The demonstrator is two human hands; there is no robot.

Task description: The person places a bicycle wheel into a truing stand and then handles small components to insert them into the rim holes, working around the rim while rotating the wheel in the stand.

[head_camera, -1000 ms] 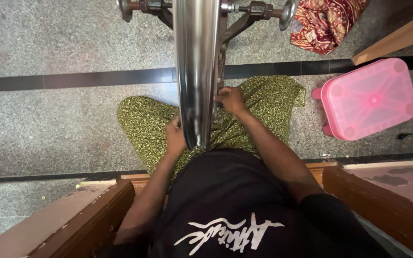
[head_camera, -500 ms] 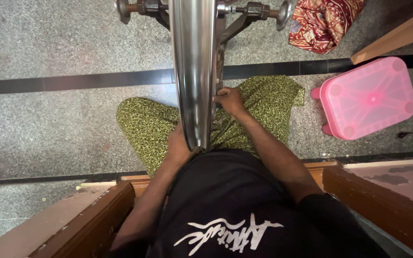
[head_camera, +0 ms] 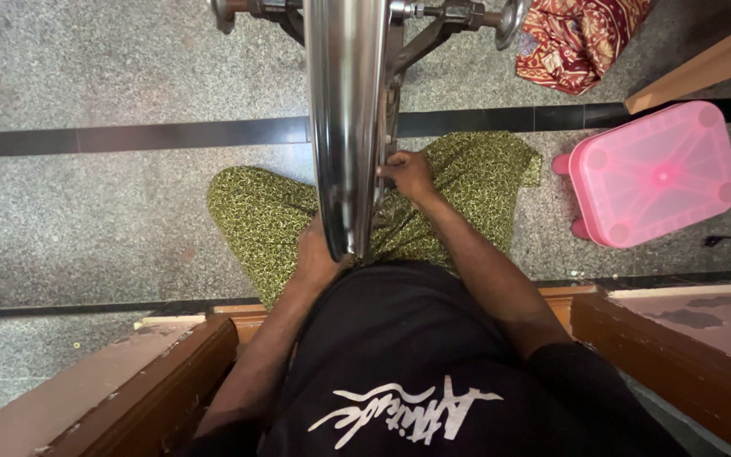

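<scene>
While no printed package lies in view, a pink plastic stool (head_camera: 655,173) with a ribbed square top stands at centre right on the speckled grey floor (head_camera: 86,211), and a red patterned cloth (head_camera: 581,38) is bunched at the upper right; a white script mark sits on the black shirt (head_camera: 408,372) at bottom centre; a dark stripe (head_camera: 129,137) crosses the floor from the left edge to the right; brown wooden frame edges (head_camera: 670,355) close in at lower left and lower right, leaving open floor on the left side; the polished metal mudguard (head_camera: 344,118) runs from top centre down to mid-frame, curved and reflective, with axle hardware (head_camera: 458,15) beside its top; the left hand (head_camera: 315,254) presses against the mudguard's lower end, its grip hidden, so I cannot tell how far it is closed; the right hand (head_camera: 408,173) is curled tight on a part just right of the mudguard, over green patterned trousers (head_camera: 255,220).
</scene>
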